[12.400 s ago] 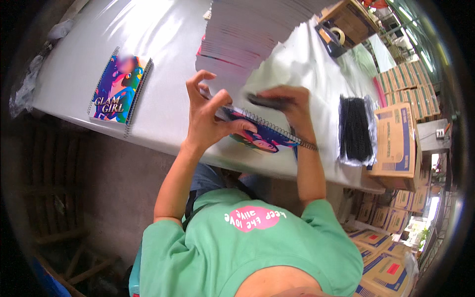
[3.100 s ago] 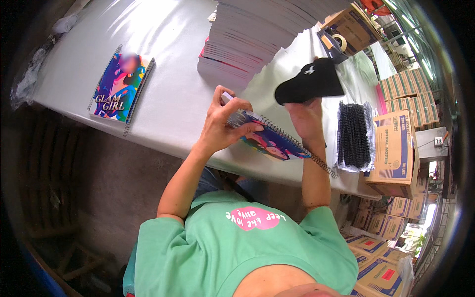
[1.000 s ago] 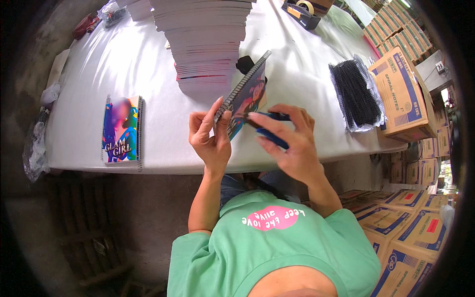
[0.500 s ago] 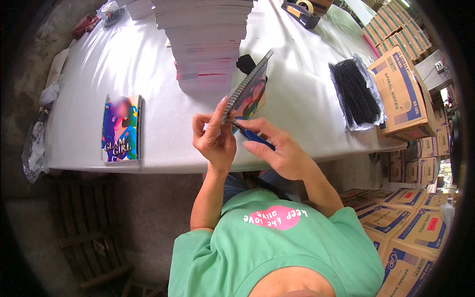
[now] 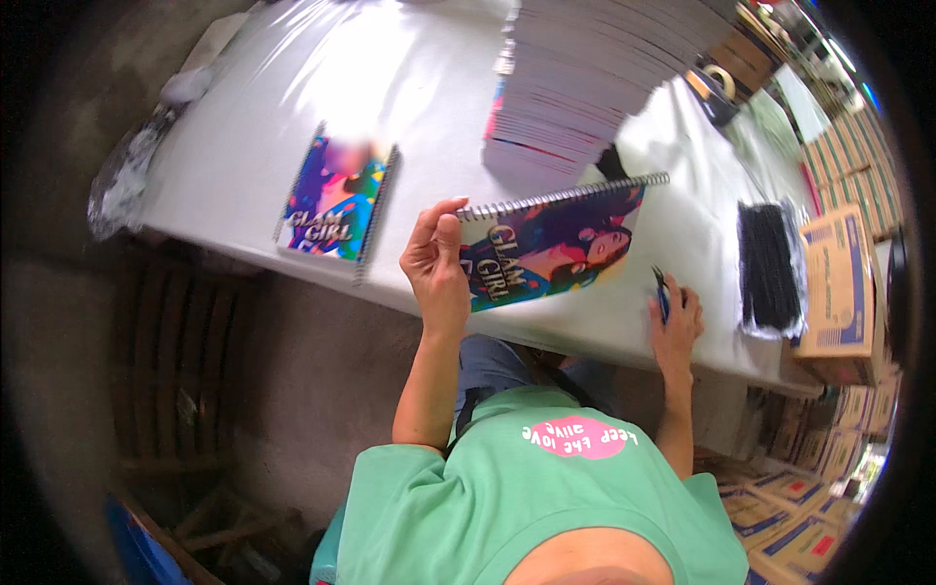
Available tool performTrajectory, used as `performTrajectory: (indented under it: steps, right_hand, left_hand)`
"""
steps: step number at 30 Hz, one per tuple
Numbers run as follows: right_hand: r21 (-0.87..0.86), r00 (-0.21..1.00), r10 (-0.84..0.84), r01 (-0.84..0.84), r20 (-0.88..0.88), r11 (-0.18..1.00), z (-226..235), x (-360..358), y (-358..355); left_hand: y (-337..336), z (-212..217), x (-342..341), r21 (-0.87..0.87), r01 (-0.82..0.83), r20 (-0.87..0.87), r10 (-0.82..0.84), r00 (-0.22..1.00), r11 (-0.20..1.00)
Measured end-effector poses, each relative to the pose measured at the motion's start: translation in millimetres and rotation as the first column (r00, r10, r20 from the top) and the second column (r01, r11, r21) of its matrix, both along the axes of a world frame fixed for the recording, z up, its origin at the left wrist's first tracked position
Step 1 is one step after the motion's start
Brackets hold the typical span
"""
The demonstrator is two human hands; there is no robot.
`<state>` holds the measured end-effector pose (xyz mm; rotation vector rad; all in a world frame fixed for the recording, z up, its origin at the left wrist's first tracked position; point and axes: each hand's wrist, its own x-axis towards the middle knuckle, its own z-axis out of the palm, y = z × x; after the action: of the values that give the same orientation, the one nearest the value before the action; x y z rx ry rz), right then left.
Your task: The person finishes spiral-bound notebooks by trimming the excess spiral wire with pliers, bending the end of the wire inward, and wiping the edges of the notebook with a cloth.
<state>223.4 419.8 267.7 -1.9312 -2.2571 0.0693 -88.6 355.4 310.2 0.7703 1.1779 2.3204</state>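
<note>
Head view: our left hand (image 5: 437, 275) clamps the spiral notebook (image 5: 563, 242), stretching lengthwise toward three o'clock; at its four o'clock our right hand (image 5: 679, 330) curls around blue-handled pliers (image 5: 664, 301), grip unclear.

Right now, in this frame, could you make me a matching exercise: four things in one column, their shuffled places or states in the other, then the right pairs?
Things
1. Left hand
2. Blue-handled tool
3. Black coils
4. Tall paper stack

Places and states
A. Lying bundled, just left of a brown carton
B. Standing beyond the raised notebook
C. Holding up a spiral notebook
D. Between the thumb and fingers of the right hand

Right pairs: 1-C, 2-D, 3-A, 4-B
</note>
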Motion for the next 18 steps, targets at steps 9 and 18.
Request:
performTrajectory:
  steps: [9,18]
  right_hand:
    - [-0.016,0.098,0.06,-0.634,-0.993,0.773,31,-172,37]
    - [0.61,0.052,0.992,-0.785,-0.117,0.113,177,-337,-6]
  left_hand:
    - [-59,18,-52,0.186,-0.165,0.059,0.157,0.986,0.969]
    - [-91,70,-151,0.182,-0.254,-0.424,0.309,0.851,0.95]
